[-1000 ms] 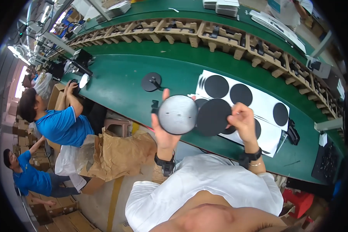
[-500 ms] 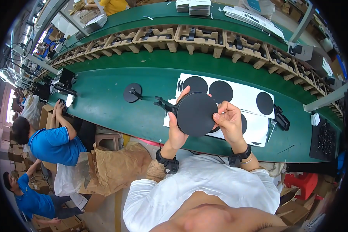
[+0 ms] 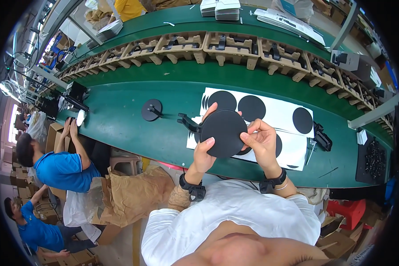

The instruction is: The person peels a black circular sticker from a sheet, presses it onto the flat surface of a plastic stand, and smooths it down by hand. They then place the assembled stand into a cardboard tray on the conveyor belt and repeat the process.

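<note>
In front of my chest I hold up a black round base (image 3: 221, 134), its flat face turned toward me. A forked black bracket (image 3: 189, 123) sticks out from behind its left side. My left hand (image 3: 204, 157) grips the base from the left, thumb on the face edge and fingers behind. My right hand (image 3: 262, 142) pinches the right rim between thumb and forefinger; whether it holds anything thin there is too small to tell. Behind the base lie white sheets (image 3: 277, 106) with round black pads (image 3: 252, 108). A similar base with an upright post (image 3: 151, 110) rests on the green bench (image 3: 119, 119) to the left.
Brown moulded trays (image 3: 232, 46) holding black parts line the far side. Right of the sheets lie a black clamp-like part (image 3: 322, 136) and a dark mat (image 3: 371, 164) with small black pieces. A person in blue (image 3: 64, 166) works at the left, beside brown paper (image 3: 135, 193).
The base has shifted slightly left and down in view. My left thumb has moved from beside the rim onto the edge of its face. My right hand stays at the right rim.
</note>
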`<state>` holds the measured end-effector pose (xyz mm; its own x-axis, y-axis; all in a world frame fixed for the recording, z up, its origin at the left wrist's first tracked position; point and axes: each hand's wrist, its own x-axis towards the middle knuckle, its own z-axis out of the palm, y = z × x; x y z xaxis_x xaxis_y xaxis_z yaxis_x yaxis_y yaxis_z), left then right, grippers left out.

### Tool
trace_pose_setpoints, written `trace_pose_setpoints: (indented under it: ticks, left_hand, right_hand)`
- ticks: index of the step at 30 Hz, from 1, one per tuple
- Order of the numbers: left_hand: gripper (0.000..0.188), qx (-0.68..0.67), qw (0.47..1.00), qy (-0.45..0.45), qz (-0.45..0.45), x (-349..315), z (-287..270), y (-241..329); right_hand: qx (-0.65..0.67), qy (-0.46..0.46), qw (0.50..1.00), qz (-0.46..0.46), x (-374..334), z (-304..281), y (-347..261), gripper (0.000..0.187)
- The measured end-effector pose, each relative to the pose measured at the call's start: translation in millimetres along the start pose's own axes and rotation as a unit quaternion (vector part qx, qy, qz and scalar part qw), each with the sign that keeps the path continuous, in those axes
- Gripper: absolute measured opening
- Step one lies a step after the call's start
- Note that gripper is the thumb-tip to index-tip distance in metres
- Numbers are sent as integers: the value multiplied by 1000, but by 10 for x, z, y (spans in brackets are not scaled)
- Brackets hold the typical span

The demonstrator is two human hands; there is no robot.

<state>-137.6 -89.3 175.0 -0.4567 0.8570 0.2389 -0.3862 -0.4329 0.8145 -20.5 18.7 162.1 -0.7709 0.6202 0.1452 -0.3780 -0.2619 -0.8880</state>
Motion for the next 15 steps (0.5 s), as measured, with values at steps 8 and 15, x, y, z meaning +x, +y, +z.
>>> trace_pose_setpoints:
  ticks: [8, 15]
  left_hand:
    - [78, 45, 999, 5, 6, -36, -143, -63]
    - [77, 191, 979, 21, 74, -31, -282, -130]
  right_hand:
    - [-72, 29, 997, 8, 69, 8, 96, 16]
    - [-402, 87, 911, -26, 249, 105, 109, 28]
